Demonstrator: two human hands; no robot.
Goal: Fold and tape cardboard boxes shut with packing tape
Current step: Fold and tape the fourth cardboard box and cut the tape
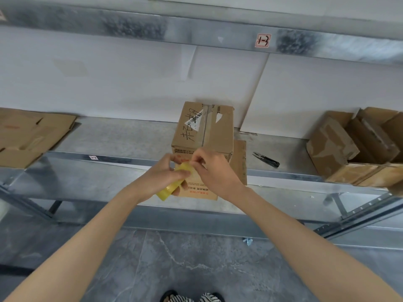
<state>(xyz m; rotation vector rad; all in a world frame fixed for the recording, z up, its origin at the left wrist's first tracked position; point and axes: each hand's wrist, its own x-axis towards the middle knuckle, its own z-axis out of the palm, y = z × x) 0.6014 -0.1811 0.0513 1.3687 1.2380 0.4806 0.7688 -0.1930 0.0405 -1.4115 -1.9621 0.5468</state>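
A closed cardboard box (205,129) with black handwriting and a taped seam stands on the metal shelf (122,140), its front face hanging over the shelf edge. In front of that face my left hand (162,178) grips a yellowish roll of packing tape (174,184). My right hand (212,170) pinches at the top of the roll with thumb and forefinger, where the tape's end lies. Both hands hover just before the box's lower front, partly hiding its red print.
Black snips (266,159) lie on the shelf right of the box. Open, empty cardboard boxes (357,147) stand at the far right. Flattened cardboard (30,134) lies at the left. White boards lean on the back wall. An upper shelf beam (196,33) runs overhead.
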